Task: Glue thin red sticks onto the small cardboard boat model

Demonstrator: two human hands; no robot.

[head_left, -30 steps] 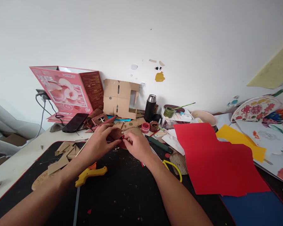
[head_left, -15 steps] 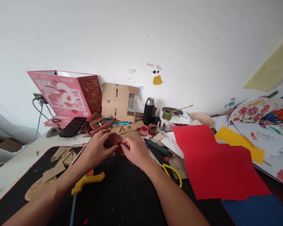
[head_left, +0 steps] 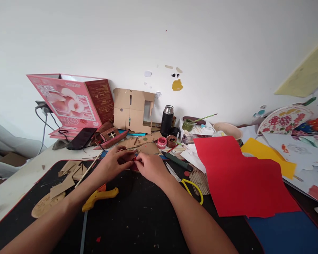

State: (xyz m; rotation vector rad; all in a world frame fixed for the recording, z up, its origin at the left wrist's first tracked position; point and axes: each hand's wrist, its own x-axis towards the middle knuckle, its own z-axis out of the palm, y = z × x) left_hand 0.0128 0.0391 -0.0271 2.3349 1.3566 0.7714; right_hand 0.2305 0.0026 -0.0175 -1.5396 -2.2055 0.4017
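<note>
My left hand [head_left: 116,161] is curled round a small reddish-brown craft piece [head_left: 135,167], mostly hidden by both hands. Its thumb and fingertips come close to those of my right hand [head_left: 151,168]. A tiny bit of red paper [head_left: 134,159] shows at my right fingertips, which are pinched on it against the craft piece. Right of my wrist lie scissors with yellow handles [head_left: 193,187] and a dark green utility knife [head_left: 177,161]. A yellow hot-glue-gun-like tool or saw handle [head_left: 100,198] rests beside my left forearm, with a grey strip running from it.
Cardboard scraps [head_left: 66,181] lie left on the black mat [head_left: 137,218]. Behind stand a pink box [head_left: 71,102], a cardboard panel [head_left: 134,109], a thermos [head_left: 167,120] and open paint jars [head_left: 161,142]. A large red sheet [head_left: 243,176] covers the right side; a phone [head_left: 81,138] lies left.
The view has tilted down slightly, so the surroundings sit a little higher or shifted. Both hands stay together at the craft piece, with only small finger movements.
</note>
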